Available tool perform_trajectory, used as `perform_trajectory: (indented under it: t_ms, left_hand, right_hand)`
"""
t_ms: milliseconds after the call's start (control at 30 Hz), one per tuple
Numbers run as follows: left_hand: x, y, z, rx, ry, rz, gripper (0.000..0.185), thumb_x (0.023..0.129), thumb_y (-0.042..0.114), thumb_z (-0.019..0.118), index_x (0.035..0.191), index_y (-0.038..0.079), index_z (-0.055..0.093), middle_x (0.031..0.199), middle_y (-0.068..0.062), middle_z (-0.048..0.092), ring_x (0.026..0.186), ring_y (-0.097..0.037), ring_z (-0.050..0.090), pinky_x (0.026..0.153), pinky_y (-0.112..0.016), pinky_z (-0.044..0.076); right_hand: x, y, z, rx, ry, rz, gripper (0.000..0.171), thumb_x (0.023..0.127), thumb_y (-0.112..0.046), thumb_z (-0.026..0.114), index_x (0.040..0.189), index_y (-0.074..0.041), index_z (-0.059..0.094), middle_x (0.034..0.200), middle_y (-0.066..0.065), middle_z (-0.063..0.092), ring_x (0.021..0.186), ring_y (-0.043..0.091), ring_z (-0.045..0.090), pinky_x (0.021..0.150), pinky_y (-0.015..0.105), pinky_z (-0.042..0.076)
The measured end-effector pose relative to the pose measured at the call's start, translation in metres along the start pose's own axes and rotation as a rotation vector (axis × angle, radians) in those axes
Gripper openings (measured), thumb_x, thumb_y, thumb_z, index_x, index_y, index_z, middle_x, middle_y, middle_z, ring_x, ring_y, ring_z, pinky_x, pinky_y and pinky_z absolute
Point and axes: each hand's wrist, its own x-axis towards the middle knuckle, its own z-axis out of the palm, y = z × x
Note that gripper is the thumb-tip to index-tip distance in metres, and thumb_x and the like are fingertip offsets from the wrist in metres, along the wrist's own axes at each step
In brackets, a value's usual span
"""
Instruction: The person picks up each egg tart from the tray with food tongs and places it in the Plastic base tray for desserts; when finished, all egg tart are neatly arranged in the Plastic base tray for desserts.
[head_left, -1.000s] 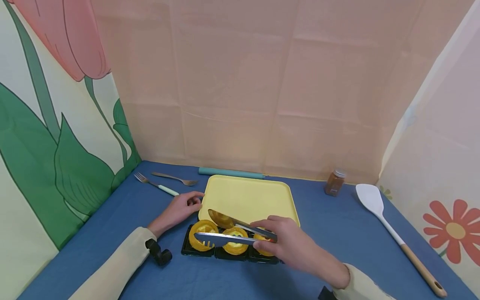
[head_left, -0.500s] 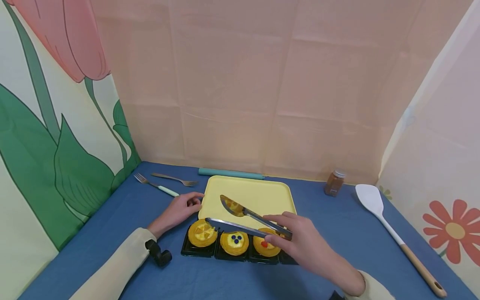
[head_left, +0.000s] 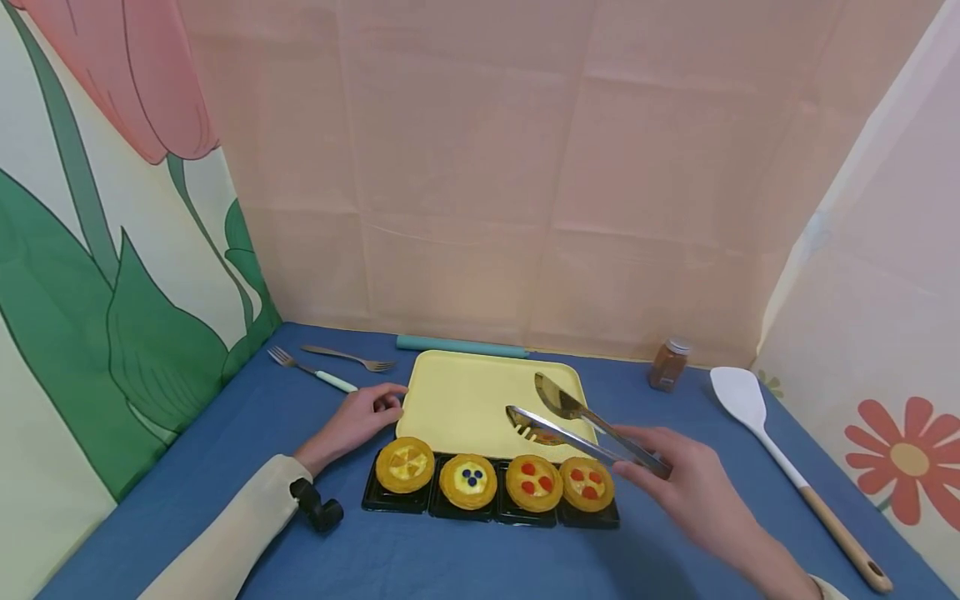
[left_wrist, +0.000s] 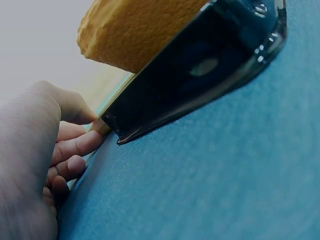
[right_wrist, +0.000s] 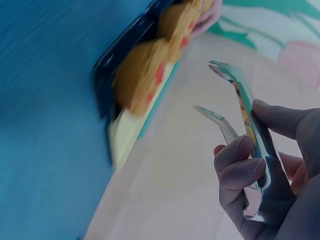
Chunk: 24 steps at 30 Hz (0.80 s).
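My left hand (head_left: 362,417) pinches the left edge of a yellow tray (head_left: 465,392), thumb above and fingers below in the left wrist view. My right hand (head_left: 693,483) grips metal tongs (head_left: 622,442), whose two ends stand apart over the tray's right part with nothing between them. Along the tray's near edge runs a black plastic holder (head_left: 588,521) with a row of egg tarts. The leftmost tart (head_left: 405,467) has a pale wedge pattern. Beside it, one tart (head_left: 468,483) carries blue berries. Two tarts at the right (head_left: 534,485) bear red pieces.
Two forks (head_left: 333,379) lie at the back left. Behind the yellow tray is a teal rod (head_left: 461,346). A small brown-filled jar (head_left: 670,365) stands at back right, and a white spatula (head_left: 757,425) with wooden handle lies along the right side.
My right hand has carried the tongs rightward and up, from over the left tarts to above the tray's right side, uncovering the rightmost tart. The left hand stays put.
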Motion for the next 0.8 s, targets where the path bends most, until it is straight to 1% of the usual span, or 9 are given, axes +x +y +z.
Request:
perform_trajectory:
  t_ms: [100, 233, 400, 467, 600, 667, 800]
  left_hand:
    - [0.000, 0.001, 0.000, 0.002, -0.002, -0.002, 0.035, 0.096, 0.014, 0.066, 0.128, 0.002, 0.066, 0.091, 0.001, 0.065, 0.074, -0.017, 0.054, 0.072, -0.037, 0.044]
    - [-0.001, 0.002, 0.000, -0.001, -0.004, -0.002, 0.035, 0.096, 0.014, 0.066, 0.129, 0.001, 0.065, 0.091, 0.001, 0.065, 0.074, -0.017, 0.054, 0.072, -0.037, 0.044]
    - [-0.001, 0.001, -0.001, -0.004, -0.003, -0.009, 0.036, 0.097, 0.017, 0.066, 0.129, 0.002, 0.065, 0.091, 0.001, 0.065, 0.074, -0.017, 0.053, 0.072, -0.037, 0.044]
    - [-0.001, 0.001, -0.001, -0.003, -0.002, -0.009, 0.036, 0.097, 0.017, 0.067, 0.129, 0.002, 0.065, 0.091, 0.001, 0.065, 0.074, -0.017, 0.053, 0.072, -0.037, 0.044]
    - [-0.001, 0.000, 0.000, -0.001, -0.005, -0.005, 0.036, 0.097, 0.017, 0.067, 0.129, 0.002, 0.065, 0.092, 0.001, 0.065, 0.074, -0.017, 0.053, 0.072, -0.037, 0.044]
    - [-0.001, 0.001, 0.000, -0.004, -0.004, -0.005, 0.035, 0.097, 0.017, 0.067, 0.129, 0.002, 0.065, 0.092, 0.001, 0.065, 0.074, -0.017, 0.053, 0.072, -0.037, 0.044]
    - [0.000, 0.001, 0.000, -0.006, -0.001, -0.012, 0.036, 0.097, 0.017, 0.066, 0.129, 0.002, 0.066, 0.092, 0.001, 0.066, 0.074, -0.017, 0.054, 0.072, -0.036, 0.044]
  right_hand:
    - [-0.004, 0.018, -0.008, -0.039, 0.040, 0.019, 0.043, 0.087, -0.034, 0.080, 0.127, -0.020, 0.071, 0.105, -0.003, 0.069, 0.070, 0.014, 0.054, 0.054, 0.027, 0.043]
    - [-0.006, 0.041, -0.018, -0.114, 0.079, 0.035, 0.047, 0.086, -0.038, 0.080, 0.126, -0.014, 0.071, 0.103, 0.001, 0.070, 0.075, 0.016, 0.057, 0.057, 0.028, 0.045]
    - [-0.003, 0.069, -0.024, -0.186, 0.110, 0.013, 0.051, 0.087, -0.043, 0.078, 0.125, -0.008, 0.071, 0.108, 0.010, 0.072, 0.086, 0.023, 0.065, 0.065, 0.038, 0.050]
    - [0.000, 0.079, -0.025, -0.196, 0.114, 0.003, 0.051, 0.089, -0.043, 0.077, 0.124, -0.007, 0.071, 0.108, 0.012, 0.073, 0.088, 0.026, 0.066, 0.065, 0.041, 0.050]
    - [0.006, 0.097, -0.024, -0.205, 0.111, -0.008, 0.049, 0.090, -0.040, 0.076, 0.123, -0.004, 0.071, 0.105, 0.014, 0.073, 0.086, 0.028, 0.067, 0.064, 0.043, 0.049]
    - [0.009, 0.103, -0.024, -0.215, 0.109, -0.010, 0.047, 0.091, -0.039, 0.076, 0.122, -0.004, 0.071, 0.102, 0.012, 0.073, 0.085, 0.027, 0.067, 0.065, 0.043, 0.050]
    - [0.015, 0.113, -0.022, -0.219, 0.091, -0.002, 0.047, 0.091, -0.038, 0.075, 0.122, -0.002, 0.071, 0.087, 0.003, 0.071, 0.074, 0.019, 0.062, 0.061, 0.039, 0.046]
